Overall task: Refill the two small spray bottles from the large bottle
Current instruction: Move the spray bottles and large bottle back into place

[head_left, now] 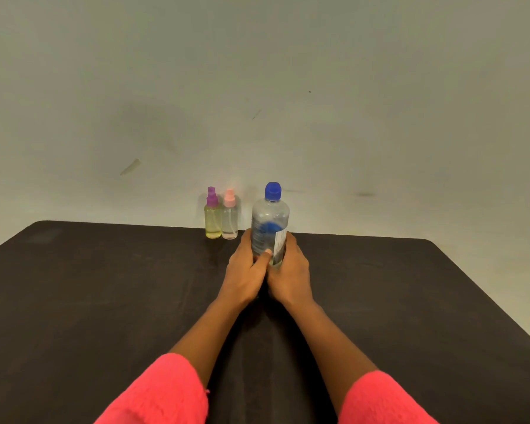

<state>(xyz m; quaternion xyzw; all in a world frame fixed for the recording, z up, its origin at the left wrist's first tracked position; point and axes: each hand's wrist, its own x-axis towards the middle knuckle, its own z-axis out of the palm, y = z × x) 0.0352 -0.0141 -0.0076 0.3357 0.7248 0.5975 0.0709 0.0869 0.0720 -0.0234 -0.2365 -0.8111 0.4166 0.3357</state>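
Dark cloth covers the table (104,301), where I see both hands wrapped around the lower half of the large clear water bottle (270,221), upright near the middle of the far edge. My left hand (247,270) grasps it from the left, thumb pressed across the front; my right hand (289,270) grips from the right, hiding the base and most of the label. Its blue cap (273,190) is on. Just left of it, at the far edge, two small spray bottles stand side by side: a yellow-tinted one with a purple sprayer (212,220) and a clear one with a pink sprayer (229,221). Liquid levels are hard to read. Pink sleeves (166,393) are cut off at the bottom of the view.
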